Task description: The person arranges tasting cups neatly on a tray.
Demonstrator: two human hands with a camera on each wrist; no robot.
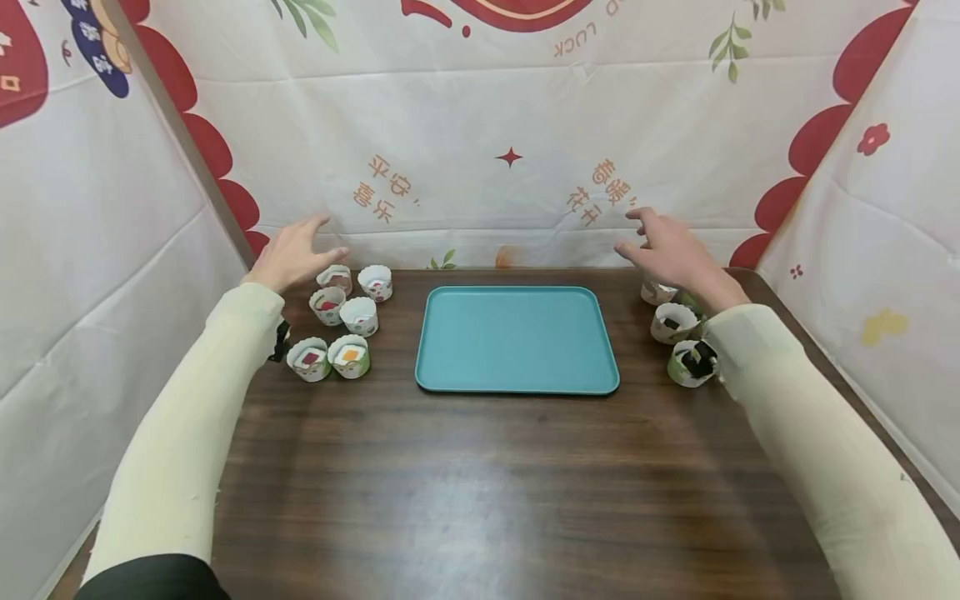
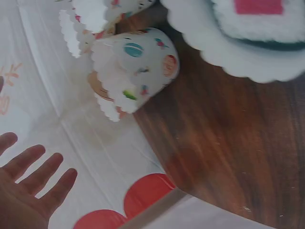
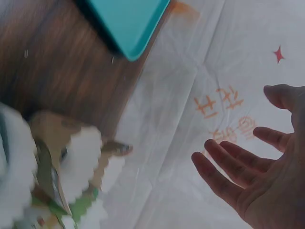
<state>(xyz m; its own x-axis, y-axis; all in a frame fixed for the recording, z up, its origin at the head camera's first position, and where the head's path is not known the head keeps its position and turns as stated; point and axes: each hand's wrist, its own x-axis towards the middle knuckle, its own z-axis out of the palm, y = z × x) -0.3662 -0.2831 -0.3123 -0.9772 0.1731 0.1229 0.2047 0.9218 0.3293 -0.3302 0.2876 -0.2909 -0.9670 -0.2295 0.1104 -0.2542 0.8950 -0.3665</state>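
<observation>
My left hand (image 1: 296,254) hovers over the back of a group of paper cups on the left, fingers spread and nothing in them. Sushi-like pieces sit in some of these cups, one with a red centre (image 1: 310,359) and one with an orange centre (image 1: 350,357). In the left wrist view a patterned paper cup (image 2: 143,62) lies beyond the fingertips. On the other side my right hand (image 1: 671,254), also holding nothing, is held above several more paper cups (image 1: 672,323). A front cup (image 1: 692,364) there contains something dark. The right wrist view shows its fingers (image 3: 228,167) loosely extended.
A teal rectangular tray (image 1: 517,340) lies on the dark wooden table (image 1: 465,483) between the two cup groups. White printed cloth (image 1: 480,117) hangs behind the table, with more cloth on both sides.
</observation>
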